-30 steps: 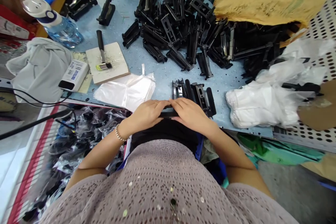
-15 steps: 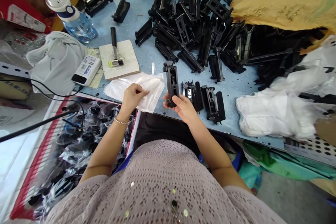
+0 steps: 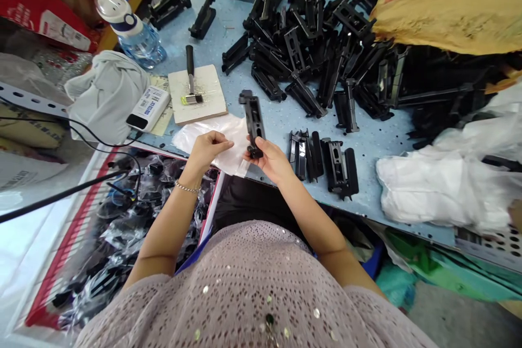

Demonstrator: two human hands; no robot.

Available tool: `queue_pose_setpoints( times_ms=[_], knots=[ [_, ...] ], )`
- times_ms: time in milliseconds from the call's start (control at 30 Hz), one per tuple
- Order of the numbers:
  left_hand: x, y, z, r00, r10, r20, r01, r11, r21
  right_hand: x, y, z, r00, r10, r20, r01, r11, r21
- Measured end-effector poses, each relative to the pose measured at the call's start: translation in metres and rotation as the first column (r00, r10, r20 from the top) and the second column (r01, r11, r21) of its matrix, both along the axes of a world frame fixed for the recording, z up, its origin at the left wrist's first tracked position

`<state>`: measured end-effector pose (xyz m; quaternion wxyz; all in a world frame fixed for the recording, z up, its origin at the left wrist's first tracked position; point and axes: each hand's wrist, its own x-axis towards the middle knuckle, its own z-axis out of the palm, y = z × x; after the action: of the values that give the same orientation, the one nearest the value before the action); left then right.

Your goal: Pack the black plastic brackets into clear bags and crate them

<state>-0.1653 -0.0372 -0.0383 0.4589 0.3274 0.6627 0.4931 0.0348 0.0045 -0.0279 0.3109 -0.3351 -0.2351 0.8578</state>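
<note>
My left hand (image 3: 209,153) is closed in a pinch over a thin, clear plastic bag (image 3: 231,162), which lies at the table's front edge. My right hand (image 3: 269,160) grips a long black plastic part (image 3: 254,119) by its lower end. The part has slots down its length and is held nearly upright, its lower end beside the bag's right edge. Just right of that hand, similar black parts (image 3: 300,155) lie in a short row, with another part (image 3: 339,168) at the end of it.
A large heap of black parts (image 3: 302,49) covers the back, spilling from a yellow sack (image 3: 444,16). White plastic bags (image 3: 432,185) lie at right. Leftward are a brush (image 3: 190,73) on a board (image 3: 212,89), a water bottle (image 3: 141,43), and a crate (image 3: 61,261) of bagged parts below.
My right hand has brought the black part left, closer to the plastic bag and my left hand. My left hand stays pinched over the bag. The camera view has shifted slightly.
</note>
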Motion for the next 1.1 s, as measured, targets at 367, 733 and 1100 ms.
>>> queue_pose_setpoints(
  times_ms=[367,733,1100],
  knots=[
    [-0.006,-0.008,0.010,0.988,0.028,0.154,-0.039,0.997,0.070,-0.012,0.007,-0.004,0.985,0.173,-0.024,-0.175,0.983,-0.064],
    [0.004,-0.025,0.029,0.516,-0.166,-0.840,0.336,0.942,0.021,0.041,-0.022,0.004,0.981,0.029,0.194,-0.061,0.985,0.163],
    [0.022,-0.049,0.038,0.519,-0.288,-0.805,0.605,0.789,0.108,0.052,-0.042,-0.003,0.926,0.321,0.196,-0.325,0.946,-0.015]
  ],
)
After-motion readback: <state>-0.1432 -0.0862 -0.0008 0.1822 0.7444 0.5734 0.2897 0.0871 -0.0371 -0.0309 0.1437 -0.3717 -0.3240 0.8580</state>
